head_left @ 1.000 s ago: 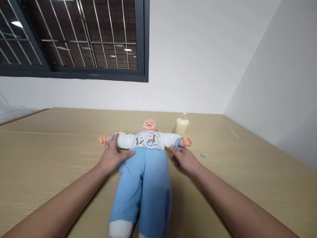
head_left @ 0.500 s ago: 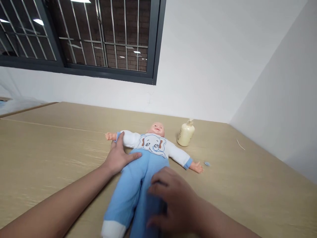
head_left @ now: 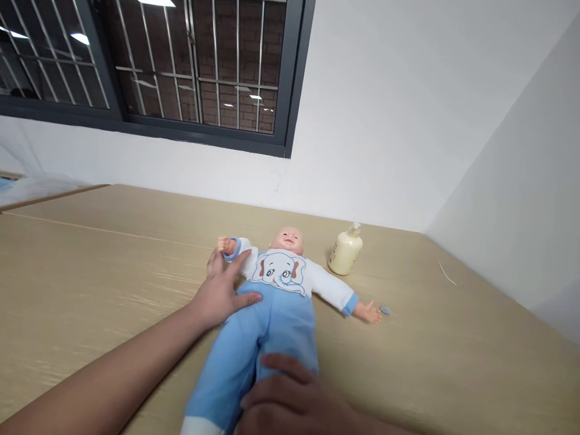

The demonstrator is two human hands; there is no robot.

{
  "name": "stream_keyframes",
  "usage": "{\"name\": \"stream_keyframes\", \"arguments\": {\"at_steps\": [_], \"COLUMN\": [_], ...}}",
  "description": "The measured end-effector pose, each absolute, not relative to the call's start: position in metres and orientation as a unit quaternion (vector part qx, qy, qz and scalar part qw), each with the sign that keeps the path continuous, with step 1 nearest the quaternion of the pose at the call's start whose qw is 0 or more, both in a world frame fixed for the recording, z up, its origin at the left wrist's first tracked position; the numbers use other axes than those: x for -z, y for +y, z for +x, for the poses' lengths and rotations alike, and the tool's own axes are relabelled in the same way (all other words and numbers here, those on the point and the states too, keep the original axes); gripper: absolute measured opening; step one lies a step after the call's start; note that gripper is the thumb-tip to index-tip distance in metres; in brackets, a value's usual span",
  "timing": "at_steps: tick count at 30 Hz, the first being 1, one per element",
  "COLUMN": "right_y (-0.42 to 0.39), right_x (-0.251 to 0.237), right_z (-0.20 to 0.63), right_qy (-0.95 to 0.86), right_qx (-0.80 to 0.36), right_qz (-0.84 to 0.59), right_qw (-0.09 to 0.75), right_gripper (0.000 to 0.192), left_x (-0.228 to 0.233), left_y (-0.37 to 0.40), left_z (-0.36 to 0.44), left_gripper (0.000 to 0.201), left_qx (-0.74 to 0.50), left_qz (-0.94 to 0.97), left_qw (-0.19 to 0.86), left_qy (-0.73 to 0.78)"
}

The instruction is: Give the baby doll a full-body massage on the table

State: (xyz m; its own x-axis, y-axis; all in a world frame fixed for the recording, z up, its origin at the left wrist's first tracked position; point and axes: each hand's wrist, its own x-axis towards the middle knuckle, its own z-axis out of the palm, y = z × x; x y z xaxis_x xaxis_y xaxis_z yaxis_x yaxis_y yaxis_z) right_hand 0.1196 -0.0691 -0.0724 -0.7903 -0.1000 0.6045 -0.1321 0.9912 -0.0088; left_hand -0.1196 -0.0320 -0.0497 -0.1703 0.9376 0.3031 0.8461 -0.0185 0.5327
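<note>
A baby doll (head_left: 290, 323) lies on its back, head away from me, in a white top with an elephant print and blue trousers. My left hand (head_left: 222, 290) rests against its side on the left, fingers spread; the thumb touches the waist and the fingers reach the doll's bent arm. Over the lower leg on the right, my right hand (head_left: 290, 399) curls its fingers across the blue cloth. The thumb of that hand is hidden and the hand is slightly blurred. The leg's lower end is covered by it.
A cream pump bottle (head_left: 345, 251) stands beyond the doll's outstretched arm. A small blue piece (head_left: 384, 310) lies by the doll's hand, and a thin white strip (head_left: 447, 273) farther right. The tan surface (head_left: 444, 356) meets a white wall below a barred window (head_left: 199, 66).
My right hand has moved down and toward me along the doll's leg, its fingers now over the cloth. The doll's arm at my left hand has shifted inward. The view has tilted slightly.
</note>
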Motion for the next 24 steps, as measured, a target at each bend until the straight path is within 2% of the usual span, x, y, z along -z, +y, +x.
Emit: {"name": "stream_keyframes", "arguments": {"at_steps": [1, 2, 5, 8, 13, 16, 20, 22, 24], "right_y": [-0.065, -0.059, -0.029, 0.006, 0.025, 0.011, -0.026, -0.045, -0.058], "right_x": [0.049, 0.028, -0.012, -0.002, 0.035, 0.029, 0.007, 0.01, 0.028], "right_z": [0.126, 0.132, 0.146, 0.148, 0.141, 0.144, 0.147, 0.143, 0.133], "right_qy": [-0.931, -0.93, -0.928, -0.935, -0.93, -0.928, -0.932, -0.943, -0.953], "right_qx": [-0.033, -0.033, -0.075, -0.077, -0.074, -0.08, -0.054, -0.044, -0.038], "right_qz": [0.021, 0.009, -0.016, -0.065, -0.07, -0.07, -0.02, 0.029, 0.073], "right_qw": [0.362, 0.366, 0.364, 0.34, 0.353, 0.358, 0.358, 0.328, 0.292], "right_gripper": [0.016, 0.01, 0.033, 0.036, 0.037, 0.04, 0.034, 0.025, 0.01], "left_x": [0.049, 0.048, 0.045, 0.043, 0.046, 0.051, 0.055, 0.054, 0.052], "left_y": [-0.032, -0.032, -0.03, -0.028, -0.029, -0.028, -0.025, -0.024, -0.023], "left_z": [-0.12, -0.12, -0.118, -0.115, -0.114, -0.118, -0.123, -0.124, -0.124], "left_gripper": [0.093, 0.087, 0.066, 0.056, 0.053, 0.07, 0.121, 0.133, 0.135], "left_qx": [-0.309, -0.302, -0.275, -0.252, -0.258, -0.303, -0.35, -0.352, -0.348], "left_qz": [0.666, 0.694, 0.763, 0.802, 0.803, 0.748, 0.638, 0.604, 0.588], "left_qw": [0.051, 0.031, -0.002, 0.002, 0.014, 0.057, 0.131, 0.153, 0.166], "left_qy": [0.677, 0.653, 0.585, 0.542, 0.537, 0.587, 0.674, 0.699, 0.711]}}
